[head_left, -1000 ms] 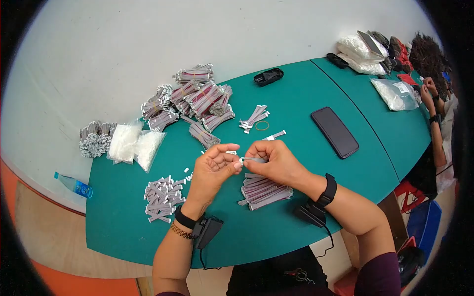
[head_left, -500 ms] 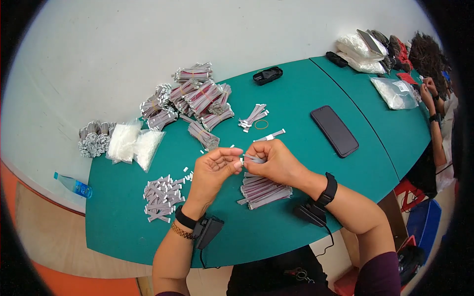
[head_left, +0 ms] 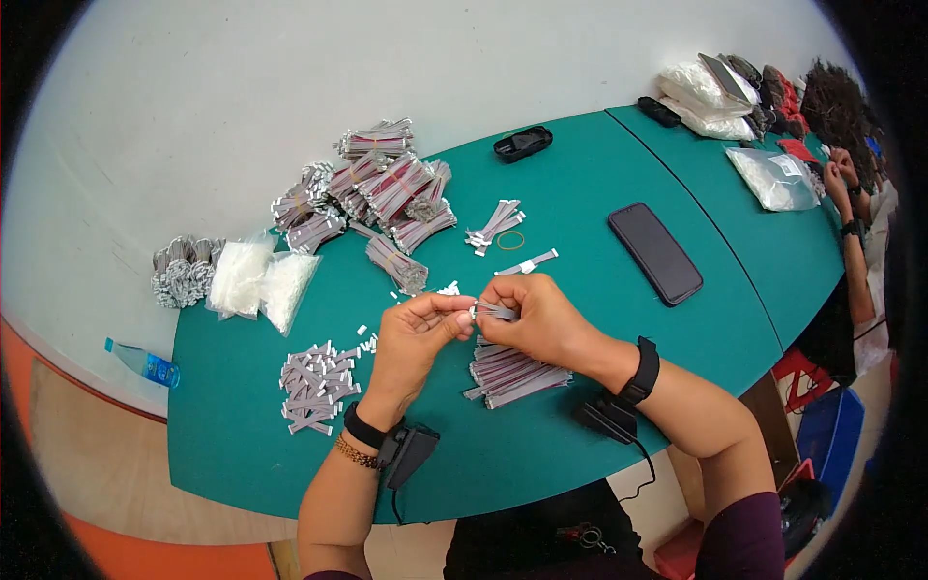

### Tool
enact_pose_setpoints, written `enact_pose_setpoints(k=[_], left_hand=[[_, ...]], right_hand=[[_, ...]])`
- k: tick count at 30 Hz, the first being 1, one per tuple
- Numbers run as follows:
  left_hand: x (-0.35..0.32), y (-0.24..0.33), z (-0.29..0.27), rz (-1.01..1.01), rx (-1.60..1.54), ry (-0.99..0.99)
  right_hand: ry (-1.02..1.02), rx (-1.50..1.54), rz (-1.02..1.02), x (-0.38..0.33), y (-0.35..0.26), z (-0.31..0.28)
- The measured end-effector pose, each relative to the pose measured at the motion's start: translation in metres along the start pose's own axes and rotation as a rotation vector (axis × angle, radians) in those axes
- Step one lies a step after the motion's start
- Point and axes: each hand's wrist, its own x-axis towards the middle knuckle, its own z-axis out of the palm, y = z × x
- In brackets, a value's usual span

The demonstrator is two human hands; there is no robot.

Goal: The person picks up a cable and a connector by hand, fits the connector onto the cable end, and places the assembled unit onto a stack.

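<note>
While right hand (head_left: 537, 311) holds cable (head_left: 497, 310) — left hand (head_left: 416, 331) pinches narrower now.

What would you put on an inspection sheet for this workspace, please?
Surface: green table, partly covered.
Job's things: held grey ribbon strip; loose strips at left; banded bundles farther back.
Clutter: phone; small black object.
Hands: left hand pinches the strip's white end; right hand grips its grey length.
Cables: thin black cord at each wrist device.
Surroundings: bottle by the table's left edge; pale wall; another person's hands at right.
</note>
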Motion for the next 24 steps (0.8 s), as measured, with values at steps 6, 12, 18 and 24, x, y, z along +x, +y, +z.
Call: enact_pose_setpoints(k=[6,12,18,24], left_hand=[[0.000,0.000,0.001,-0.018,-0.025,-0.002],[0.000,0.000,-0.001,-0.020,-0.060,-0.007],[0.000,0.000,-0.002,-0.043,-0.133,-0.037],[0.000,-0.001,-0.001,-0.068,-0.143,-0.023]], right_hand=[[-0.025,0.023,0.027,-0.001,-0.001,-0.001],[-0.086,0.271,0.182,0.002,0.006,0.000],[-0.106,0.317,0.225,0.002,0.004,-0.001],[-0.090,0.300,0.189,0.002,0.009,0.000]])
